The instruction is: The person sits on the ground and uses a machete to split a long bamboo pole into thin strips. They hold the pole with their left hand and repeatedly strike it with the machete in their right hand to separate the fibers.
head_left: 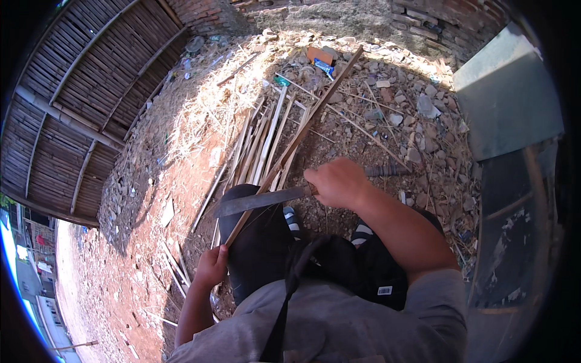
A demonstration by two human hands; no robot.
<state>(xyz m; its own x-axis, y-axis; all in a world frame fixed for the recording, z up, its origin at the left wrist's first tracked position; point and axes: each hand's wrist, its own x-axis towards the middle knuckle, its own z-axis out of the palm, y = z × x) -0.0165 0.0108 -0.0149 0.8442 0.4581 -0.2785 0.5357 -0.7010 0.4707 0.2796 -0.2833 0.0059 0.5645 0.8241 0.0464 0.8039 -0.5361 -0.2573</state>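
My right hand (340,183) is closed round the handle of a machete (266,199); its broad grey blade points left. A dark ribbed piece (387,171) sticks out past that hand in line with the blade, seemingly the wrapped end of the handle. With closed fingers, my left hand (212,266) grips the near end of a long brown bamboo strip (315,112). The strip slants up and away to the right, past my left knee. The blade lies across the strip just above this knee; whether they touch, I cannot tell.
Several pale split strips (266,139) lie on the ground ahead, with others (175,269) to the left. Rubble (423,136) and litter cover the soil. A woven bamboo wall (78,103) stands left, a brick wall (339,18) ahead, grey panels (508,103) right.
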